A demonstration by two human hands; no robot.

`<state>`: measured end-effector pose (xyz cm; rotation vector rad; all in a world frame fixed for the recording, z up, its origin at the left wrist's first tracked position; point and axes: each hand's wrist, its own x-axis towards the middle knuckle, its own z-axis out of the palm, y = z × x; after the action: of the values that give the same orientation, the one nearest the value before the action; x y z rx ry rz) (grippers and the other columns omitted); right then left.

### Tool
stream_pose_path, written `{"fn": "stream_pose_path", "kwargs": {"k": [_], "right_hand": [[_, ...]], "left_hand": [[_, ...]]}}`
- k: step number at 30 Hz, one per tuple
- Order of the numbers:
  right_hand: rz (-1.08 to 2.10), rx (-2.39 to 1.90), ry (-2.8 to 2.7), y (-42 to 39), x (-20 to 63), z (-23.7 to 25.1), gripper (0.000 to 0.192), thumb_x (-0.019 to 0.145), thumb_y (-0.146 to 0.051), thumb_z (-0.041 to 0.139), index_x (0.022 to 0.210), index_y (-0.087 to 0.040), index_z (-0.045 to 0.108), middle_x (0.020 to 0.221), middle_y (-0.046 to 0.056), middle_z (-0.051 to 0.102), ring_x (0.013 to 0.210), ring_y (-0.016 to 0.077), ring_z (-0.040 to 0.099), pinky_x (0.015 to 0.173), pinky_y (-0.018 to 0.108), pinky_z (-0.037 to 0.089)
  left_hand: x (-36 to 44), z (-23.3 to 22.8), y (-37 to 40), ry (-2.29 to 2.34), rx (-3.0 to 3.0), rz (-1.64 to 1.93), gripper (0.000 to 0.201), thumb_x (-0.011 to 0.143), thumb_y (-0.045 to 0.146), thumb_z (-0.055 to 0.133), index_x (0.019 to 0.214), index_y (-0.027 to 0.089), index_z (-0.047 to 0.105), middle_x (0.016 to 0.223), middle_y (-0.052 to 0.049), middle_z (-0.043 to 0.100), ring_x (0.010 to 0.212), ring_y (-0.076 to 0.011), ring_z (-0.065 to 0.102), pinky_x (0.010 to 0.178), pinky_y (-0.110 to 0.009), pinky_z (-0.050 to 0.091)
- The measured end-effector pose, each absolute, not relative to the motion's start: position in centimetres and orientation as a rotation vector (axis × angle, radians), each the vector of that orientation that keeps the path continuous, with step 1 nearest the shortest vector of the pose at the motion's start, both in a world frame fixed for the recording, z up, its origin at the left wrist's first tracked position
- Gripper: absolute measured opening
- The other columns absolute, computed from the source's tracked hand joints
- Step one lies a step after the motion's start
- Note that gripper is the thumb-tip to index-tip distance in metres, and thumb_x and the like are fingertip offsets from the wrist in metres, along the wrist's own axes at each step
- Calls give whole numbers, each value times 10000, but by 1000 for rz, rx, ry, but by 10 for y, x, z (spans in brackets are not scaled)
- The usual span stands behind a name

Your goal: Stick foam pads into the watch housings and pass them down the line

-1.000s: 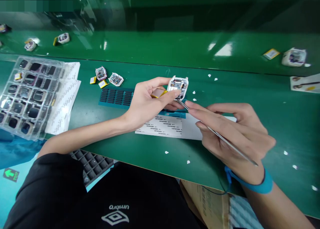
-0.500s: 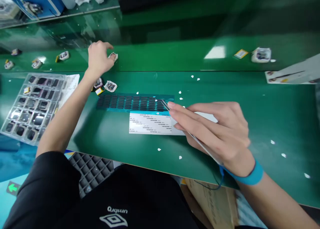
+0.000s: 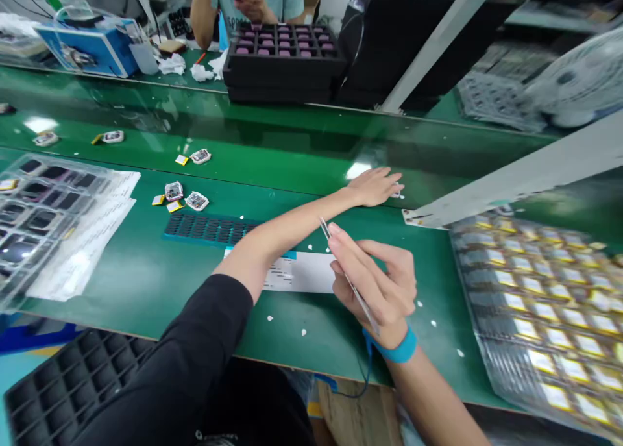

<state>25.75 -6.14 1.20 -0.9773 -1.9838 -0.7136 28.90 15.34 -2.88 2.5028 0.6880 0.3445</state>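
My left hand [image 3: 372, 187] reaches far across to the shiny green conveyor belt [image 3: 272, 144] and lies flat on it, palm down. A small white bit shows at its fingertips; what is under the hand is hidden. My right hand [image 3: 379, 284] hovers over the green mat [image 3: 146, 284] near the front edge, pinching metal tweezers [image 3: 341, 261] with their tips pointing up and away. A blue wrist strap [image 3: 392, 352] circles that wrist. A white label sheet [image 3: 304, 274] lies just left of it.
A blue strip of black pads [image 3: 204, 228] and small white devices [image 3: 196, 201] lie at centre left, with more on the belt. A clear tray [image 3: 34, 206] sits left, a tray of yellow-labelled cells [image 3: 535, 297] right, a black tray [image 3: 63, 381] below. A person [image 3: 248, 1] works behind stacked black trays [image 3: 285, 50].
My left hand set a white device on the belt at the left, then swung over to the belt on the right. My view lifted and turned right. My right hand drew back with the tweezers.
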Motion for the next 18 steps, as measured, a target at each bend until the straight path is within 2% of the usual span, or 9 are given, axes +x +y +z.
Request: {"fn": "stream_pose_path", "kwargs": {"k": [3, 6, 8, 10, 12, 15, 18], "right_hand": [[-723, -992, -1974, -61, 260, 11, 656, 979, -80, 661, 1601, -222, 510, 1191, 46, 800, 863, 227, 736, 746, 367, 577], [-721, -965, -2042, -64, 261, 16, 718, 974, -82, 666, 1641, -235, 449, 1200, 47, 793, 838, 230, 741, 729, 377, 577], [-670, -933, -2095, -67, 261, 21, 744, 972, -86, 676, 1656, -224, 420, 1215, 54, 789, 840, 234, 747, 729, 382, 587], [-611, -936, -2097, -70, 260, 24, 758, 961, -80, 697, 1654, -227, 428, 1228, 55, 787, 850, 238, 751, 744, 383, 596], [-589, -949, -2106, -72, 258, 24, 762, 954, -75, 710, 1649, -233, 437, 1229, 44, 789, 837, 235, 745, 752, 379, 596], [-611, -906, -2110, -71, 256, 20, 735, 949, -75, 714, 1629, -205, 468, 1183, 49, 806, 807, 237, 733, 725, 380, 585], [-597, -896, -2082, -68, 257, 13, 700, 944, -105, 732, 1601, -218, 516, 1184, 47, 809, 826, 245, 743, 723, 390, 594]], "left_hand": [[301, -27, 155, 708, 2465, 373, 416, 1060, 252, 505, 1364, -4, 628, 1548, -276, 551, 1508, -352, 475, 1245, -441, 344], [286, -26, 154, 681, 2428, 357, 294, 999, 171, 562, 1238, 55, 689, 1315, -206, 706, 1260, -298, 659, 1037, -372, 493], [268, -27, 152, 655, 2424, 377, 236, 987, 151, 566, 1166, 108, 713, 1175, -155, 748, 1138, -286, 698, 950, -367, 510], [249, -30, 149, 651, 2426, 428, 187, 1000, 181, 574, 1104, 146, 725, 1088, -127, 757, 1111, -298, 696, 943, -373, 505], [236, -33, 148, 688, 2400, 462, 178, 1014, 200, 568, 1086, 166, 728, 1083, -106, 761, 1137, -290, 682, 975, -354, 498], [226, -34, 148, 781, 2314, 442, 276, 995, 127, 544, 1234, 126, 681, 1192, -105, 753, 1188, -259, 665, 1029, -334, 489], [221, -26, 147, 902, 2276, 415, 280, 960, 188, 634, 1204, 56, 675, 1325, -209, 686, 1350, -370, 578, 1110, -469, 451]]}}
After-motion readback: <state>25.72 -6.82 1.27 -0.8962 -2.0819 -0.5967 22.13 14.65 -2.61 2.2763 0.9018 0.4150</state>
